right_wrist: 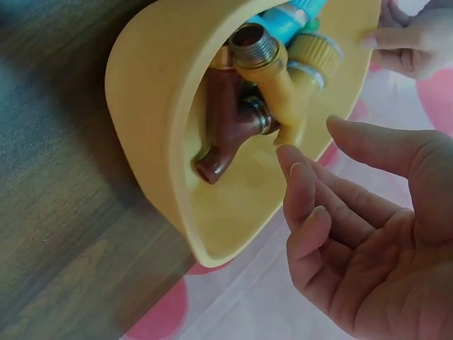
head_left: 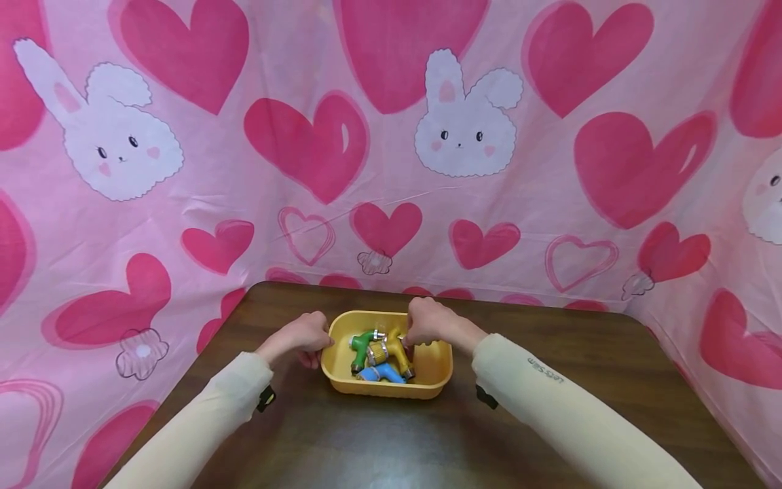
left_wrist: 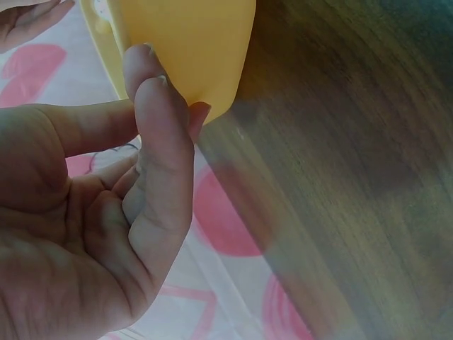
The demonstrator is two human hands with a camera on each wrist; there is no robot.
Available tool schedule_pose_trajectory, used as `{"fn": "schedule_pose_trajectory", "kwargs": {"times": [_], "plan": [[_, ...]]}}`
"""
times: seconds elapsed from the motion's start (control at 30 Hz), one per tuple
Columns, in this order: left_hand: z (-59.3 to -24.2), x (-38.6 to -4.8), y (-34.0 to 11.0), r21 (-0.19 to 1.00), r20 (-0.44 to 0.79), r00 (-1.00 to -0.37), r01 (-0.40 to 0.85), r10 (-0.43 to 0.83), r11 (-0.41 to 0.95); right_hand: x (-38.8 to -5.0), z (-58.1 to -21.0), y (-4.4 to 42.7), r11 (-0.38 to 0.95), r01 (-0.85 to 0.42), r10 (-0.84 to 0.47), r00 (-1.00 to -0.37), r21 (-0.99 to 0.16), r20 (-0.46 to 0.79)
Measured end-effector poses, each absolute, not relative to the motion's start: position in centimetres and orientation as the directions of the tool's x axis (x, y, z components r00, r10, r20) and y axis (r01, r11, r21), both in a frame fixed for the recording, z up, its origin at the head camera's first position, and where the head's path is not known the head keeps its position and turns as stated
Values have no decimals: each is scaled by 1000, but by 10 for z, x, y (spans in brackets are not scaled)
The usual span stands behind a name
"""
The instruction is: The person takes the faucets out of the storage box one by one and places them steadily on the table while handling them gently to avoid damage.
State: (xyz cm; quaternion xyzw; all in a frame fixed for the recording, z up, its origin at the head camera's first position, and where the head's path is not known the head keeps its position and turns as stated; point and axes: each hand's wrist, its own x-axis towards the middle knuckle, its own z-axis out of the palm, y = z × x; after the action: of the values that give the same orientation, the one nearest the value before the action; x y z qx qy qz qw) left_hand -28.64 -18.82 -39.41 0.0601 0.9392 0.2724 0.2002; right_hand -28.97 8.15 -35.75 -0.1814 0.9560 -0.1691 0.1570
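A yellow plastic basin [head_left: 436, 390] on the table holds several toy-coloured taps: a green tap [head_left: 360, 348], a yellow tap [head_left: 398, 352], a blue tap [head_left: 381, 373] and a dark red tap [right_wrist: 230, 120]. My left hand [head_left: 308, 334] pinches the basin's left edge; in the left wrist view the left hand [left_wrist: 141, 191] has its fingertips at the basin wall. Over the back right rim, my right hand [head_left: 430, 320] reaches in. The right wrist view has the right hand [right_wrist: 375, 227] beside the yellow tap's end, thumb and fingers apart; contact is unclear.
The basin stands on a dark brown wooden table [head_left: 379, 448] with rounded back corners. A pink cloth [head_left: 391, 183] with hearts and rabbits hangs close behind the table and along its sides.
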Motion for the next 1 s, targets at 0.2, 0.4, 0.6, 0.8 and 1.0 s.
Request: {"fn": "schedule_pose_trajectory", "kwargs": {"times": [0.2,0.4,0.6,0.8,1.0], "plan": [[-394,-286,-189,538,-345,-910,9,230,843,-296,-361,81,880,-260,-388,-877,-398,-285],[-392,-287,-190,549,-357,-906,-6,227,836,-299,-365,78,892,-245,-376,-870,-381,-320],[-394,-290,-194,572,-380,-892,-19,245,820,-299,-369,72,908,-199,-336,-871,-368,-358],[-398,-294,-200,626,-412,-861,-30,298,779,-298,-373,67,912,-181,-324,-868,-368,-377],[-398,-296,-202,641,-436,-851,-68,291,764,-300,-375,66,916,-177,-322,-861,-361,-394]]}}
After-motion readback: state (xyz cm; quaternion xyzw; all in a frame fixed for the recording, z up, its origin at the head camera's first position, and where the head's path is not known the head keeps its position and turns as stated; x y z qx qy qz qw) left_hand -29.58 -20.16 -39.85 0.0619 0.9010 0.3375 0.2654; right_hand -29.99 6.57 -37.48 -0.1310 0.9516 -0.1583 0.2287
